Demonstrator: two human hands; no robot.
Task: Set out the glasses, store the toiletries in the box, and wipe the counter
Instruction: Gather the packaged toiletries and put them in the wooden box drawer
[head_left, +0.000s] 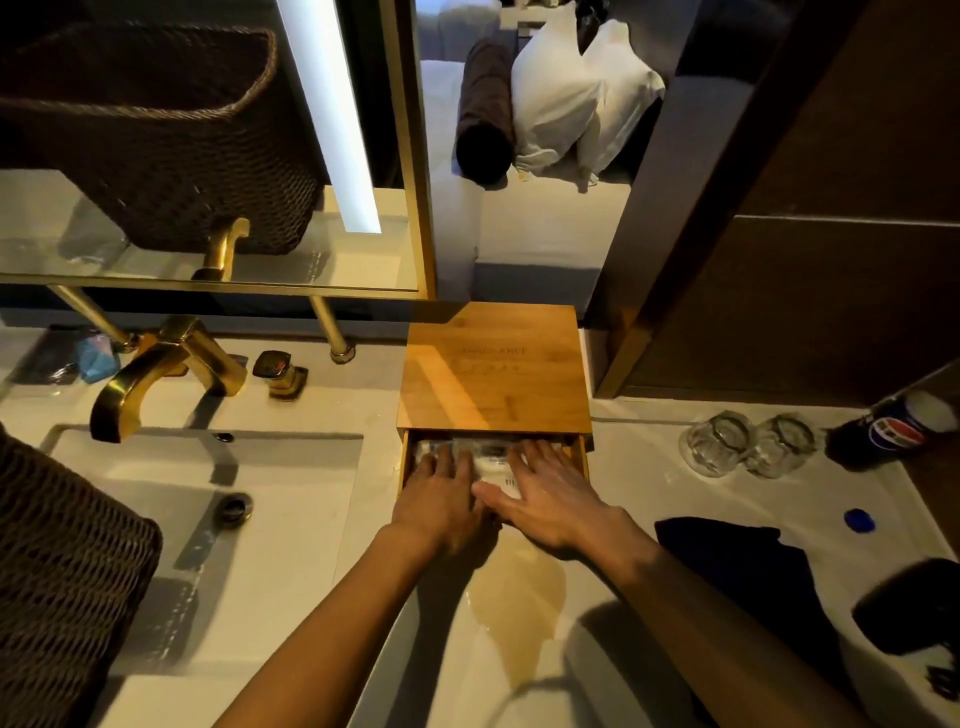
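Note:
A wooden box (493, 369) stands at the back of the white counter (322, 571), its drawer pulled partly out toward me. Wrapped toiletry packets (488, 460) lie in the drawer. My left hand (441, 499) and my right hand (550, 499) lie flat on the packets, fingers spread, side by side. Whether either hand grips a packet I cannot see. Two clear glasses (748, 441) stand rim-down right of the box. A dark cloth (748, 566) lies on the counter at the right.
A sink (208, 499) with a gold faucet (156, 374) lies to the left. A woven basket (62, 582) is at the near left. A cola bottle (893, 431), a blue cap (860, 519) and a dark object (909, 608) are at the right. A mirror stands behind.

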